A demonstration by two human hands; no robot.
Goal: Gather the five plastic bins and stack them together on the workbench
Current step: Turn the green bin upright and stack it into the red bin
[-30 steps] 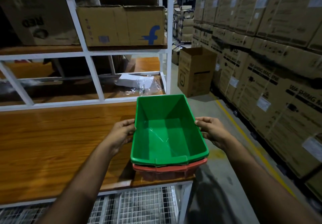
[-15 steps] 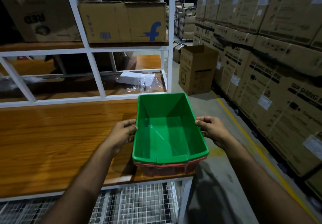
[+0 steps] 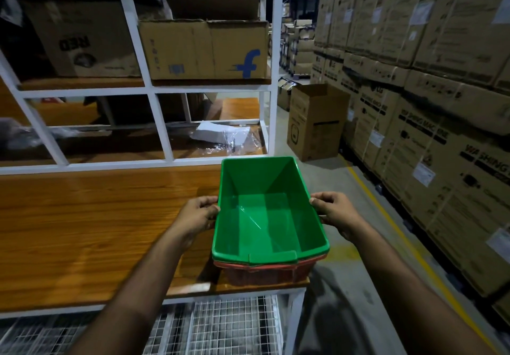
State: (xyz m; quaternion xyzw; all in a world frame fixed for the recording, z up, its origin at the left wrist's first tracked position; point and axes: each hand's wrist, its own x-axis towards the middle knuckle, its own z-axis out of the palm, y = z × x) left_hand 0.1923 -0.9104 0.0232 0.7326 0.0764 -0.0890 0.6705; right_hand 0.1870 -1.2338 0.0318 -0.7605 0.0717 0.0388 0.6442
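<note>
Big brown cardboard boxes (image 3: 441,106) fill the right side. At the lower middle, a green plastic bin (image 3: 269,211) sits nested in a red plastic bin (image 3: 265,273) on the wooden workbench (image 3: 96,230) corner. Left hand (image 3: 197,216) and right hand (image 3: 334,212) clasp the green rim's two sides. Other bins are not in view, so more stacking is probably left.

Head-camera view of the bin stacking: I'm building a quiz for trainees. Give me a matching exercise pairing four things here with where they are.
Things:
1. green bin
2. red bin
3. box with blue f logo
4. open carton

Places:
A. on the upper shelf
B. standing on the aisle floor
C. nested on top, between the left hand and right hand
D. underneath, at the workbench corner

Pairs: 1-C, 2-D, 3-A, 4-B
</note>
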